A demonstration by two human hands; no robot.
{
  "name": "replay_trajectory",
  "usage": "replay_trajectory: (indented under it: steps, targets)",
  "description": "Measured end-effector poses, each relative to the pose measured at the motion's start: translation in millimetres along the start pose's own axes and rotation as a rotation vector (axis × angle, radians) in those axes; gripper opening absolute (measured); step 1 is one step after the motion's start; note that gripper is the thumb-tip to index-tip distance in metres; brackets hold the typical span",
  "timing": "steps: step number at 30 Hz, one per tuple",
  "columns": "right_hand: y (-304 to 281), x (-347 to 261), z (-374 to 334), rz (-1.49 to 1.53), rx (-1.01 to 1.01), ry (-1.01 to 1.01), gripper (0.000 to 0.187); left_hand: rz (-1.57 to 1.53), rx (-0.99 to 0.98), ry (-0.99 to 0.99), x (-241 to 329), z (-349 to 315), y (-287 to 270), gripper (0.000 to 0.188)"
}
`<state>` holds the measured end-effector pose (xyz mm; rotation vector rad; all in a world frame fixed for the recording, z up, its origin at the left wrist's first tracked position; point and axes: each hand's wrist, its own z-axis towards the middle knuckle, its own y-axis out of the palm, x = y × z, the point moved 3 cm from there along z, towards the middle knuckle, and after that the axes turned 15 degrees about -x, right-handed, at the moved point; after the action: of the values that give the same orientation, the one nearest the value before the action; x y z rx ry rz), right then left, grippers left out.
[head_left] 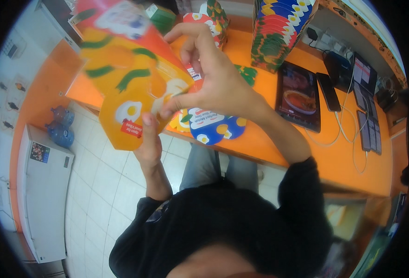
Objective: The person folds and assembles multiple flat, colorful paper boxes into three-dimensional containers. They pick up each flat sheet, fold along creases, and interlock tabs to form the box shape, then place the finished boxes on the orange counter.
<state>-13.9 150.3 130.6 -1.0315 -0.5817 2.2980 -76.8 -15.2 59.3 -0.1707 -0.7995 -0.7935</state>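
Above the table's left front edge I hold a printed paper food carton (pixel 142 85), yellow and red with egg and green-leaf pictures; its upper part is blurred. My left hand (pixel 149 143) grips its lower edge from below, thumb on the front and the other fingers hidden behind. At the carton's right side is my right hand (pixel 213 81), thumb pressed to a flap and the index finger bent against the red panel. Beneath my hands, a blue printed carton piece (pixel 213 125) lies on the orange table (pixel 264 146), overlapping other coloured pieces.
A tall stack of nested cartons (pixel 283 32) stands at the back, with more formed cartons (pixel 209 23) left of it. To the right lie a tablet (pixel 299 95), a phone (pixel 328 91), further phones and white cables. A white fridge (pixel 47 190) and water bottles (pixel 60 132) stand at left.
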Motion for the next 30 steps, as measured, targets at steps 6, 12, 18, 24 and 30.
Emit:
replay_trajectory:
  steps: [6, 12, 18, 24, 30]
  targets:
    - [-3.7, 3.5, 1.7, -0.208, 0.008, -0.173, 0.083, 0.125, -0.051, -0.127, 12.8, 1.2, -1.9, 0.035]
    - [-14.6, 8.1, 1.5, -0.193, 0.006, -0.074, 0.07, -0.014, -0.176, -0.217, 9.7, -4.9, -3.7, 0.035]
    - [-13.1, 4.7, 0.6, 0.087, -0.296, 0.028, 0.064, -0.121, -0.363, -0.251, 4.5, -9.7, -14.3, 0.037]
    - [-6.2, 0.6, -1.6, 0.341, -0.415, 0.1, 0.045, -0.247, -0.336, -0.262, -0.2, -12.4, -21.5, 0.041]
    - [-4.0, 3.0, -1.3, 0.61, -0.378, 0.262, 0.039, -0.172, -0.257, -0.324, 2.8, -12.7, -23.6, 0.042]
